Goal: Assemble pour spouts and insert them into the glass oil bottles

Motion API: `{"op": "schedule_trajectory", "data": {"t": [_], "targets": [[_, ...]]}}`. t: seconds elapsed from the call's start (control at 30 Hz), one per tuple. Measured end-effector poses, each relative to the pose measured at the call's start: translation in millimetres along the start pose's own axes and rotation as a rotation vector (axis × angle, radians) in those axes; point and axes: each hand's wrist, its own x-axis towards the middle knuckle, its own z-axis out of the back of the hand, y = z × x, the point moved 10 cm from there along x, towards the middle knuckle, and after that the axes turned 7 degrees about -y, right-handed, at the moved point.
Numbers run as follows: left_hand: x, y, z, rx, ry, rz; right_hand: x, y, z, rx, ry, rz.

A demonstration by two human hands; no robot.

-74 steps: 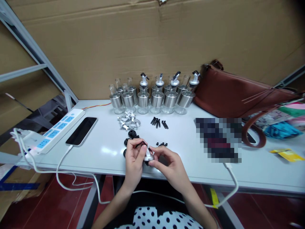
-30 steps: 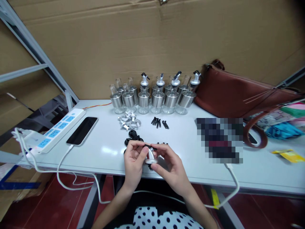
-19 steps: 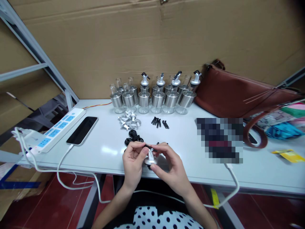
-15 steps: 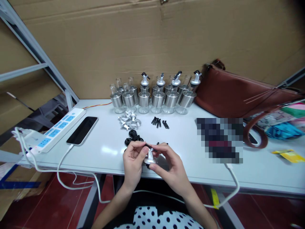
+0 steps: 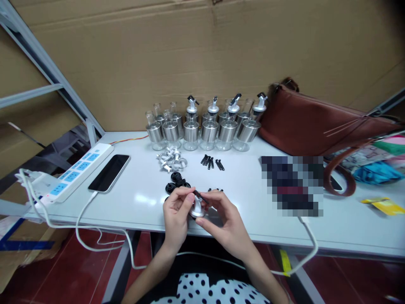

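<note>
Small silver pourer cap (image 5: 198, 208) with black lever, tilted, above table edge.

both hands (image 5: 202, 215) pinch a silver pourer cap (image 5: 197, 208) above the table (image 5: 139, 198).

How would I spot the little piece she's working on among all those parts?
Follow the white table to its near edge, where the left hand and right hand meet. The silver pourer cap sits between them, the only part off the table, with a black lever on top.
</note>
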Motion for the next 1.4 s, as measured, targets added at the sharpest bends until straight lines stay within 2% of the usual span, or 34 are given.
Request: {"op": "schedule_trajectory", "data": {"t": [0.37,0.8,0.9,1.0,1.1,1.17,1.27,1.4], "targets": [[-1,3,-7.1,-0.027,0.054,0.050,1,0,2,0.009,-0.022,0.001],[-1,7,-4.1,-0.079,0.023,0.124,1,5,4,-0.017,-0.036,0.042],[-1,7,-2.5,-0.098,0.021,0.156,0,14,0,-0.041,0.012,0.103],[-2,3,-4.1,-0.040,0.058,0.127,-2,28,-5,-0.069,0.063,0.215],[-4,-2,-9.5,0.146,0.108,0.036,-2,36,-2,-0.091,-0.007,0.277],[-3,-4,-4.8,0.209,0.041,-0.001,-3,38,-4,-0.109,-0.040,0.303],[1,-7,8.6,0.192,-0.114,-0.021,-7,40,-13,-0.126,-0.051,0.343],[0,-11,15.9,0.268,-0.183,-0.076,-11,33,-19,-0.146,-0.042,0.290]]}}
